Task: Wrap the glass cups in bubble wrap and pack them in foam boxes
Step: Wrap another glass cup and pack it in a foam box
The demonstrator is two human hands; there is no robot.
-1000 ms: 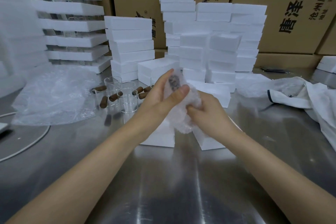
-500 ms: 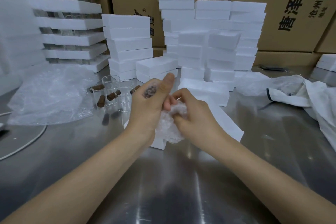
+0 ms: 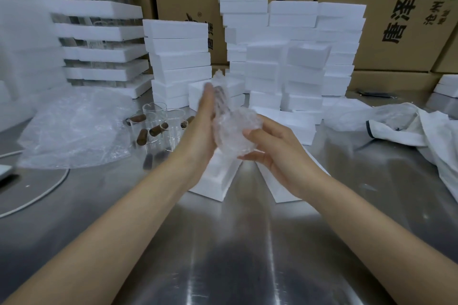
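Note:
A glass cup bundled in bubble wrap is held above an open white foam box on the steel table. My left hand lies flat against the bundle's left side, fingers straight and pointing up. My right hand cups the bundle from the right and below, thumb and fingers curled round it. The cup's dark handle shows faintly through the wrap near my left fingertips. Several bare glass cups with brown handles stand to the left, beside a loose heap of bubble wrap sheets.
A flat foam piece lies right of the open box. Stacks of foam boxes rise behind, with cardboard cartons at the back. A white cloth bag sprawls at the right, and a white cable curves at the left.
The bundle has risen from low over the foam box. My left hand went from gripping it to lying flat against its side, and my right hand shifted underneath it.

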